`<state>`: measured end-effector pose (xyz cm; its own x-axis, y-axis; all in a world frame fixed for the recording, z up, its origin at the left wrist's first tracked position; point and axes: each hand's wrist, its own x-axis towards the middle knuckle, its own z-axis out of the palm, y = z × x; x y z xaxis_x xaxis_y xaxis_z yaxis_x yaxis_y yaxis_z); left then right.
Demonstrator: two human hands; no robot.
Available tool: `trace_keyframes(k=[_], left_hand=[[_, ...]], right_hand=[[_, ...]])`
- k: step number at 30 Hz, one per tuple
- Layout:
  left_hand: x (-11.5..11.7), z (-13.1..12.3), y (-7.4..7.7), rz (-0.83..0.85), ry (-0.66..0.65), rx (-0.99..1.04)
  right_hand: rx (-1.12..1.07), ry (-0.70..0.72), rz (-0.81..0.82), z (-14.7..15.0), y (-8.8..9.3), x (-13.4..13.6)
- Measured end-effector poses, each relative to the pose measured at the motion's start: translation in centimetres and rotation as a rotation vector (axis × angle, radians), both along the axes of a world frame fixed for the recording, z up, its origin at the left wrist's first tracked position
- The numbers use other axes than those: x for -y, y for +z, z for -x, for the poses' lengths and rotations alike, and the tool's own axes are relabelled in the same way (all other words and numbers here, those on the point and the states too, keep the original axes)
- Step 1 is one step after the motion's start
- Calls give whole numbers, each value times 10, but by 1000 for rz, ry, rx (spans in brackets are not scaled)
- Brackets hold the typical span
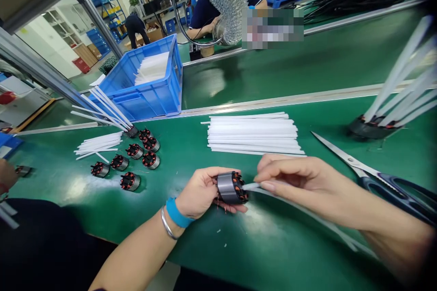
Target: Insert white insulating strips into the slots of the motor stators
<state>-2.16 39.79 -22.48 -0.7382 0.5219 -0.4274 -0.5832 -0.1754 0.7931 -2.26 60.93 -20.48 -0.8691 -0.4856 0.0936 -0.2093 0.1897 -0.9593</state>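
Observation:
My left hand [201,191] is closed around a small grey motor stator [231,187] with orange windings, held just above the green table. My right hand [293,177] pinches a long white strip [307,213] whose tip touches the stator's right face. The strip trails back to the right under my right forearm. A stack of the same white strips [252,134] lies just beyond both hands.
Several stators [136,159] sit at the left beside loose white strips [97,144]. A blue crate [146,86] holds more strips. Scissors [375,175] lie at the right near a stator with strips standing in it [372,127]. Another person sits across the conveyor [307,68].

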Motion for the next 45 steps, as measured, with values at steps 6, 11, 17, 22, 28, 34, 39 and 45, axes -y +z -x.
trace_keyframes(k=[6, 11, 17, 22, 28, 34, 39, 45], left_hand=[[2, 2, 3, -110, -39, 61], [1, 0, 2, -64, -32, -14], [-3, -3, -2, 47, 4, -90], [-6, -6, -3, 64, 19, -124], [-3, -9, -5, 200, 93, -347], [-1, -7, -4, 169, 38, -231], [10, 2, 3, -33, -182, -41], [12, 5, 1, -57, -204, 18]], right_hand=[[-143, -154, -45, -9, -11, 22], [-53, -169, -48, -8, -16, 18], [37, -176, 47, -6, -29, 25], [34, -201, 43, -6, -28, 28], [137, -141, 4, -6, -30, 29], [270, -58, 76, -5, -23, 28], [338, -42, 100, -1, -21, 18], [324, 14, 28, 0, -20, 13]])
